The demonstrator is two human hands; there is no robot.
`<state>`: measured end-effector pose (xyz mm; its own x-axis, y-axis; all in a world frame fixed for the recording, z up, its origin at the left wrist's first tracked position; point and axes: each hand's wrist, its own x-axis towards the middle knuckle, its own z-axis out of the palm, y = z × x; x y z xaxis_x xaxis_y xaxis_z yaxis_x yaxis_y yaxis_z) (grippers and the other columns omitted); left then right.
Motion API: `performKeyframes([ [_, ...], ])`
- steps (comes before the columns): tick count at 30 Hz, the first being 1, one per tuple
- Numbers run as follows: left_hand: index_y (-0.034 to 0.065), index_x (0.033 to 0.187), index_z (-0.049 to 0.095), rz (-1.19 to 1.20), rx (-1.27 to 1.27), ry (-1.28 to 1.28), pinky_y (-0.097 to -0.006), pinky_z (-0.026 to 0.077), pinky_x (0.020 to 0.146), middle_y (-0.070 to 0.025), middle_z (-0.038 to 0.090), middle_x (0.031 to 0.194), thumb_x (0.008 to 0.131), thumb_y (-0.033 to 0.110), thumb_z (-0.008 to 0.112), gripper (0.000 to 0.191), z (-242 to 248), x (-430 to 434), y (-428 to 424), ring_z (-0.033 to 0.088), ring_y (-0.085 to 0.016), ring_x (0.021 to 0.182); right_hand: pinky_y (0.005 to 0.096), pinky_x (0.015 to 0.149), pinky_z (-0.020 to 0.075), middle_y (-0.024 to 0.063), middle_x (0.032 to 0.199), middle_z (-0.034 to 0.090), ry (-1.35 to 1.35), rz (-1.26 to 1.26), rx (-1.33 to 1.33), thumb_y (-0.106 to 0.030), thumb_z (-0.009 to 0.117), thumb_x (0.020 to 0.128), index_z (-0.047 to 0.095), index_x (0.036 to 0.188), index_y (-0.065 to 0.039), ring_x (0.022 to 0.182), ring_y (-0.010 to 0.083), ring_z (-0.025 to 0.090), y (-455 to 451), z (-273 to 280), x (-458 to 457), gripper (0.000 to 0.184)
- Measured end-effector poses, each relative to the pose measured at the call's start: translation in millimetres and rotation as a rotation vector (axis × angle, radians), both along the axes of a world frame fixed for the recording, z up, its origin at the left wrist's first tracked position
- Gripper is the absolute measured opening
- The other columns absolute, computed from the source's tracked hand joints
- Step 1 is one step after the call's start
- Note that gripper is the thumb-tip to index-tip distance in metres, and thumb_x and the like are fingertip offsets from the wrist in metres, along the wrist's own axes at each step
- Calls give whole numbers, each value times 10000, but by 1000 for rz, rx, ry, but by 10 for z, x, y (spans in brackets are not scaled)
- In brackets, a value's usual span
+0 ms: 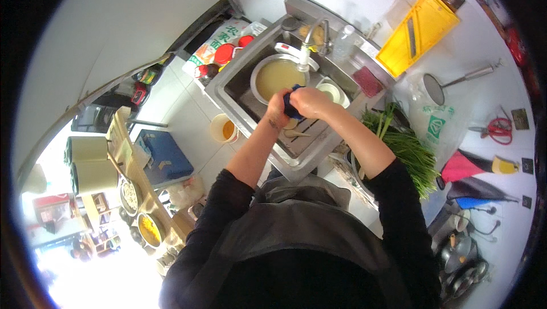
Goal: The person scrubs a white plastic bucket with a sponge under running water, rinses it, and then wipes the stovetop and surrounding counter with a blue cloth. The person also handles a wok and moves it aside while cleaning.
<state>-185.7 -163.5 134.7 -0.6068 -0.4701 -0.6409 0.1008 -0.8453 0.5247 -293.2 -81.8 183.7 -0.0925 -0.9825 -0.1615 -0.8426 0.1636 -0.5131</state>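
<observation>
Over a stainless steel sink (299,163), both hands are closed around a bunched dark blue cloth (292,111). My left hand (277,106) grips its left side, and my right hand (311,102) wraps over it from the right. Just beyond them, a round metal basin (254,81) of cloudy yellowish liquid sits in the sink. The white spout end of the faucet (304,57) hangs at the basin's right edge. White dishes (330,91) are stacked to the right of my hands. Below my hands, a pale spoon (298,134) lies on the sink floor.
A clear plastic bottle (343,44) and reddish scouring pad (368,81) rest on the sink's ledge. Leafy greens (406,155) lie at right. A yellow slicer (418,33) and red-handled scissors (498,131) hang on the wall. A bucket (219,128) stands left of the sink.
</observation>
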Motion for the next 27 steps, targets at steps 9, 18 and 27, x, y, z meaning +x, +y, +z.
performKeyframes([
  [9,90,1046,651,162,-331,-189,-334,502,691,-49,646,966,859,174,616,208,202,-30,397,618,-185,852,544,673,451,215,791,656,-226,-857,-493,-379,556,951,635,899,-58,780,424,640,-117,-764,199,335],
  [18,68,1438,461,-145,-250,199,-377,344,1107,-100,473,1448,1028,582,356,666,436,24,264,450,-228,1303,347,996,463,89,1230,612,-1729,-752,-427,-442,632,947,500,1363,-43,1120,203,601,-196,-439,348,592],
  [27,56,848,568,-150,-1272,-570,-431,521,500,-84,627,715,1004,477,527,451,420,222,-322,631,-262,582,423,912,521,56,1178,691,-2623,-477,-288,-472,578,932,648,1202,-141,1018,238,666,-117,-542,680,433],
])
